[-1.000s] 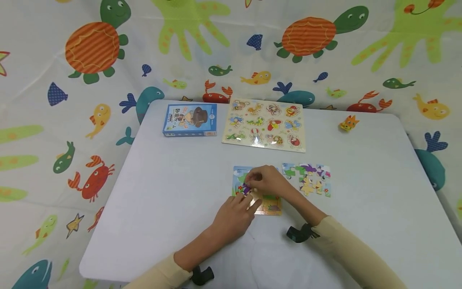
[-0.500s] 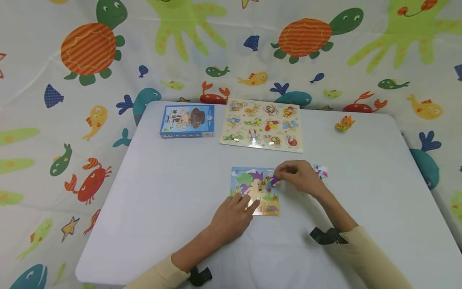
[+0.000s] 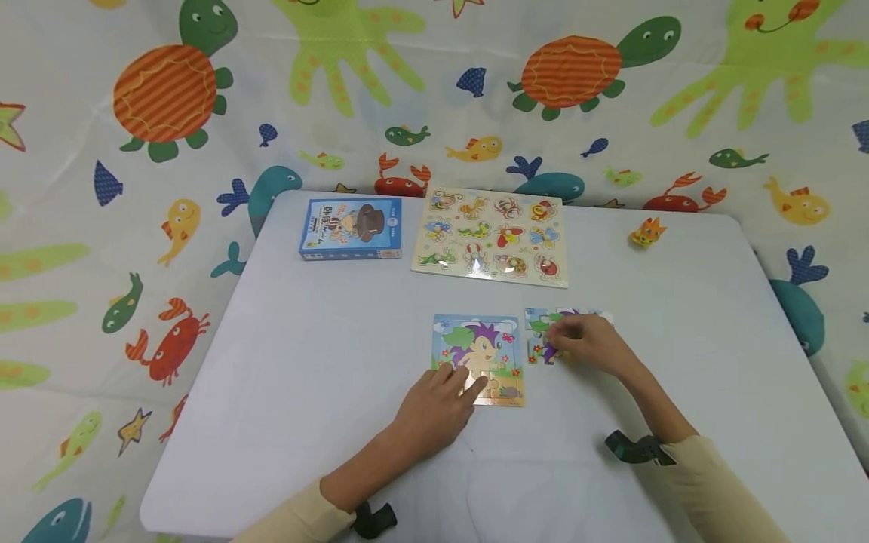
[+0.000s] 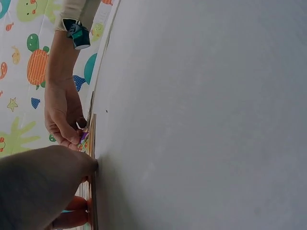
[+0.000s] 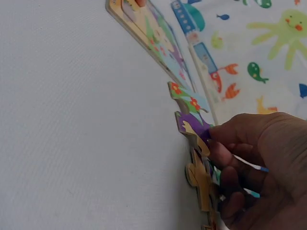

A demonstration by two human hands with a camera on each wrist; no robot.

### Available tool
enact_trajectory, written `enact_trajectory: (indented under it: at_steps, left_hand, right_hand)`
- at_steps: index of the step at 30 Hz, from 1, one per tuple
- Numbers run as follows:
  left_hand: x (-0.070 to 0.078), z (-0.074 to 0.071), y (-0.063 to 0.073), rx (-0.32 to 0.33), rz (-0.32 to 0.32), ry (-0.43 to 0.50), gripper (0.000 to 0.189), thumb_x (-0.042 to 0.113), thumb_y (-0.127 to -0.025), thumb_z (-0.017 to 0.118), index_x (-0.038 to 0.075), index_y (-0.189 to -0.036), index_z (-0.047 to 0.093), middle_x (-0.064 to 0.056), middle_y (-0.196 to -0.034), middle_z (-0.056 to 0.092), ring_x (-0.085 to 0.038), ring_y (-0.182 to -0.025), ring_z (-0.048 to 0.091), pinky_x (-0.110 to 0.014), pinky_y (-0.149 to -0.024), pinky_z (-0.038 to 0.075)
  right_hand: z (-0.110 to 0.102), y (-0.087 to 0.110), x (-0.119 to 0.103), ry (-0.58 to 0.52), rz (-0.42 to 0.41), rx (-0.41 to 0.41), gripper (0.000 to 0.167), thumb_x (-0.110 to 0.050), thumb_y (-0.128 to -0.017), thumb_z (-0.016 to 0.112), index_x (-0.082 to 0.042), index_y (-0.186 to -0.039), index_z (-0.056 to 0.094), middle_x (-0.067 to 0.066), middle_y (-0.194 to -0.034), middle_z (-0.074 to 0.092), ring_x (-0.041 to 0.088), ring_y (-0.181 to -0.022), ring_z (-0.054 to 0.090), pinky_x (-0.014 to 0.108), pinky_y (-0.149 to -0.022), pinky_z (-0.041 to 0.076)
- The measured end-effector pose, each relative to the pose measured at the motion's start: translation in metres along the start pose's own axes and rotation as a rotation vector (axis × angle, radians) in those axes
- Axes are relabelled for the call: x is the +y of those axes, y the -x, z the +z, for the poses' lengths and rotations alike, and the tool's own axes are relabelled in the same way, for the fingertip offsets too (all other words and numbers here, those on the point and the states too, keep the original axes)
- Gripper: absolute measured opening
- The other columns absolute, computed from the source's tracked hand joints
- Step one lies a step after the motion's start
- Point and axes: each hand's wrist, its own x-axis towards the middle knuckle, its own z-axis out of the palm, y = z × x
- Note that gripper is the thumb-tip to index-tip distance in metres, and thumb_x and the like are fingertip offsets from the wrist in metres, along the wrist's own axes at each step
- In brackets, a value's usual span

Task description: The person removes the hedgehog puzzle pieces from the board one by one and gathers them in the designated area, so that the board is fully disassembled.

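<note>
My left hand [image 3: 434, 415] lies on the lower left of a square puzzle board [image 3: 505, 326] with a hedgehog picture, its fingertips on the picture. Just right of the board, my right hand [image 3: 597, 345] pinches a jigsaw piece [image 5: 192, 122] between thumb and fingers. That piece shows purple, tan, green and red flowers. It is at the left side of a group of jigsaw pieces [image 3: 535, 315], partly hidden under my right hand. In the right wrist view, tan pieces [image 5: 204, 184] lie right below the pinched one.
At the back of the white table [image 3: 326, 324] stand a blue game box [image 3: 351, 228] and a wooden insect peg puzzle [image 3: 489, 237]. A small orange toy figure [image 3: 648, 232] sits at the back right. A sea-animal cloth [image 3: 380, 75] hangs behind.
My right hand has moved right, from over the board to the loose pieces, carrying the purple jigsaw piece. The hedgehog picture is now uncovered on the board. My left hand stays on it.
</note>
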Motion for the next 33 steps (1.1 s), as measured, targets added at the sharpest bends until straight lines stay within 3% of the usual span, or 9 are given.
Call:
enact_trajectory:
  at_steps: [8, 21, 33]
  left_hand:
    - [-0.001, -0.001, 0.000, 0.001, 0.005, 0.011, 0.040, 0.030, -0.098, 0.054, 0.023, -0.137, 0.061, -0.004, -0.101, 0.053, -0.020, -0.087, 0.045, -0.029, -0.067, 0.043]
    - [-0.002, 0.002, 0.000, 0.033, 0.002, 0.021, 0.040, 0.028, -0.097, 0.054, 0.023, -0.136, 0.062, -0.004, -0.100, 0.053, -0.021, -0.085, 0.046, -0.029, -0.066, 0.042]
    - [-0.003, 0.002, 0.000, 0.027, 0.006, 0.027, 0.040, 0.031, -0.097, 0.056, 0.022, -0.136, 0.061, -0.004, -0.100, 0.052, -0.020, -0.086, 0.045, -0.029, -0.067, 0.042]
  right_hand:
    - [0.006, -0.004, -0.002, 0.017, -0.053, 0.019, 0.005, -0.010, -0.092, 0.070, -0.006, -0.089, 0.072, 0.001, -0.079, 0.059, 0.020, -0.073, 0.050, 0.028, -0.057, 0.041]
    - [0.015, -0.005, -0.003, 0.103, -0.070, 0.094, 0.011, -0.008, -0.089, 0.072, -0.012, -0.079, 0.069, -0.002, -0.071, 0.057, 0.019, -0.071, 0.048, 0.035, -0.066, 0.038]
    - [0.016, -0.002, -0.005, 0.129, -0.099, 0.138, 0.005, -0.009, -0.089, 0.072, -0.008, -0.084, 0.074, -0.002, -0.072, 0.056, 0.021, -0.075, 0.045, 0.038, -0.071, 0.032]
